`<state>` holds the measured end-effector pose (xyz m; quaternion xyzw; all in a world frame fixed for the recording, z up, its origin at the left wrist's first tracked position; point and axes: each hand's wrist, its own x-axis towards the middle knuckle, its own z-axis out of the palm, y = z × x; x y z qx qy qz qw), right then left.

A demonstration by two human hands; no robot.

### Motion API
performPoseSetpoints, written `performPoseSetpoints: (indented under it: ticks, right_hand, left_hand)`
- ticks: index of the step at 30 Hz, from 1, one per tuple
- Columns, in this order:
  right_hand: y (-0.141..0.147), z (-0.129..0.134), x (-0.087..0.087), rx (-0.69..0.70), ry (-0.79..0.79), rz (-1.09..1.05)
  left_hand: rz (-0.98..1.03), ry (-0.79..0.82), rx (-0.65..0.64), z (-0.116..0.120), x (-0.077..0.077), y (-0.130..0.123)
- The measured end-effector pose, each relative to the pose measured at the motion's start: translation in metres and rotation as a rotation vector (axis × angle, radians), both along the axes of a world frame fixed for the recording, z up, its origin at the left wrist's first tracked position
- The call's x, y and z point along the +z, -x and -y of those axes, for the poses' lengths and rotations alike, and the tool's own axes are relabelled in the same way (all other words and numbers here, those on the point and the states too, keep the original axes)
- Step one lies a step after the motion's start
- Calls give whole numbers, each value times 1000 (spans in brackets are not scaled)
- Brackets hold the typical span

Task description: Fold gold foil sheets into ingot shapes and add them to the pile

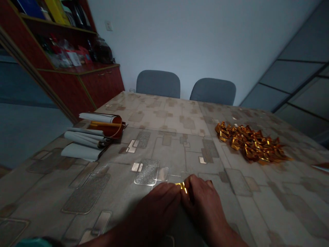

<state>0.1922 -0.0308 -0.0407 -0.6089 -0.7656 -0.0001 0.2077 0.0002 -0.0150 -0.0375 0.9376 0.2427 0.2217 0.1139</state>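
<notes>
Close to the table's near edge, my left hand (160, 202) and my right hand (203, 197) meet with fingers closed around a small piece of gold foil paper (182, 186). Only a shiny strip of the foil shows between the fingertips; the hands cover the rest, so its full shape is hidden. To the right lies a pile of folded gold foil pieces (253, 142), glossy and pointed. On the left side rest loosely curled stacks of foil paper sheets (86, 142), pale grey on one face and orange-gold on the other.
A patterned cloth covers the table (169, 116). Two grey chairs (158, 84) stand at its far side by the wall. A red-brown cabinet (100, 84) with bags and jars is at the back left. Part of another sheet (322, 167) shows at the right edge.
</notes>
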Motion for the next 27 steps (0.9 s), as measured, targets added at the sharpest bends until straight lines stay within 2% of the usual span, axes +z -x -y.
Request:
performPoseSetpoints:
  ticks: [4, 8, 13, 15, 22, 27]
  right_hand:
    - [0, 0, -2, 5, 17, 2]
    - [-3, 3, 2, 54, 44, -64]
    - [-17, 6, 16, 89, 284, -349]
    - [-23, 5, 20, 107, 345, -374]
    - [-28, 1, 26, 213, 329, -345]
    - [-30, 2, 30, 220, 365, -359]
  left_hand:
    - [-84, -3, -11, 3, -6, 3]
    - [-140, 58, -29, 1, -2, 4]
    - [-191, 144, -35, 0, 7, 3]
    - [-194, 180, -28, 0, 10, 4]
    - [-183, 195, -14, 0, 18, 1]
    - [-192, 178, -8, -1, 21, 0]
